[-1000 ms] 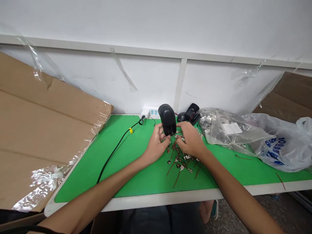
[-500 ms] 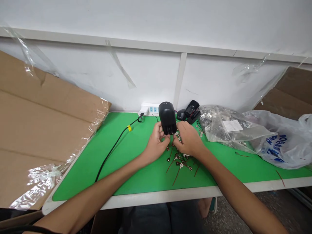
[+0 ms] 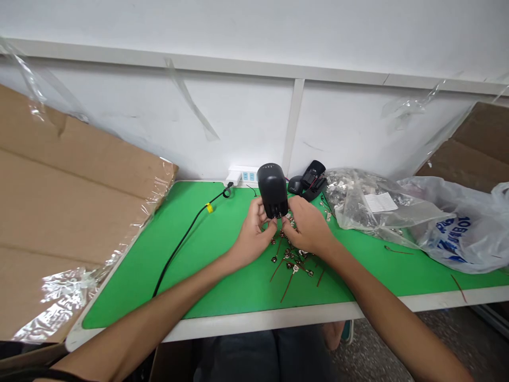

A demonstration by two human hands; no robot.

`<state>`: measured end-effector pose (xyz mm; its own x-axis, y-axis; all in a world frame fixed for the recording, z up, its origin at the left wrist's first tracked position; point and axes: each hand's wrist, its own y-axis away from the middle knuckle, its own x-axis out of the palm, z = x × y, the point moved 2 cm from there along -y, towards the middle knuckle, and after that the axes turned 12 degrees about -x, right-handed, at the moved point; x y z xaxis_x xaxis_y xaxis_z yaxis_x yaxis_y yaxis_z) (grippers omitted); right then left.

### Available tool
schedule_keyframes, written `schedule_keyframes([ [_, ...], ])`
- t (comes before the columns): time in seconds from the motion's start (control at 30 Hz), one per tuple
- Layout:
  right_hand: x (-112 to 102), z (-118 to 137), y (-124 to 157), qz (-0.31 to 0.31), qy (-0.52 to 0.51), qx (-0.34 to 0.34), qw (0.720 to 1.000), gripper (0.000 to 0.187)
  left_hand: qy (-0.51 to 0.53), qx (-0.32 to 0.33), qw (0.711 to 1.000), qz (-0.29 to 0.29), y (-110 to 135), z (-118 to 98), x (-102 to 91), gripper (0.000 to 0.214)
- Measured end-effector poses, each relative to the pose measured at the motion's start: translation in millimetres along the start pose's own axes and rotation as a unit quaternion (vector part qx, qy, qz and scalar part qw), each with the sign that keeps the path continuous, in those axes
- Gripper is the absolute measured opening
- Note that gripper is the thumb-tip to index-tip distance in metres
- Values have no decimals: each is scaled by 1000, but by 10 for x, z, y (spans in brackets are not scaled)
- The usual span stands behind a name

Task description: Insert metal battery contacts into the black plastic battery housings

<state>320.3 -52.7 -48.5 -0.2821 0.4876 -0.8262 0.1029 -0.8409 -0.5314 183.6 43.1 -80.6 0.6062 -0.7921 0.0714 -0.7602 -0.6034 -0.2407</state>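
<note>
A black rounded plastic housing (image 3: 272, 185) stands nearly upright between my hands, its smooth face toward me and metal battery springs showing at its lower end. My left hand (image 3: 256, 229) is closed on its lower left side, thumb at the bottom edge. At the lower right, my right hand (image 3: 305, 225) pinches close to the springs; whether it grips the housing or a small contact there is hidden. Below the hands lies a loose pile of metal spring contacts (image 3: 295, 269) with thin red-brown wires.
More black housings (image 3: 314, 178) lie at the back beside a clear bag of metal parts (image 3: 366, 199). A white plastic bag (image 3: 457, 228) is at right. A black cable (image 3: 183, 236) runs to a white power strip (image 3: 248, 174). Cardboard (image 3: 71, 212) stands at left on the green tabletop (image 3: 214, 286).
The view has shifted slightly. Both hands keep their places around the black housing, with only a tiny movement of the right fingers at its lower end.
</note>
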Motion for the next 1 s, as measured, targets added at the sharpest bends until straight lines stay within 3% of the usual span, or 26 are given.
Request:
schedule_keyframes([
  [0.13,-11,29,16,-57,-72,55,994,24,16,-6,1000,-5,13,-26,23,46],
  [0.23,-7,70,27,-100,-101,110,984,14,24,0,999,-22,30,-60,36,46],
  [0.4,60,155,15,-102,-173,141,969,29,24,5,998,-49,62,-69,42,45],
  [0.7,170,111,30,-123,-329,204,914,33,-10,-13,998,-56,82,47,19,40],
  [1.0,164,78,8,-122,-320,221,913,28,48,-57,996,-52,58,94,64,37],
])
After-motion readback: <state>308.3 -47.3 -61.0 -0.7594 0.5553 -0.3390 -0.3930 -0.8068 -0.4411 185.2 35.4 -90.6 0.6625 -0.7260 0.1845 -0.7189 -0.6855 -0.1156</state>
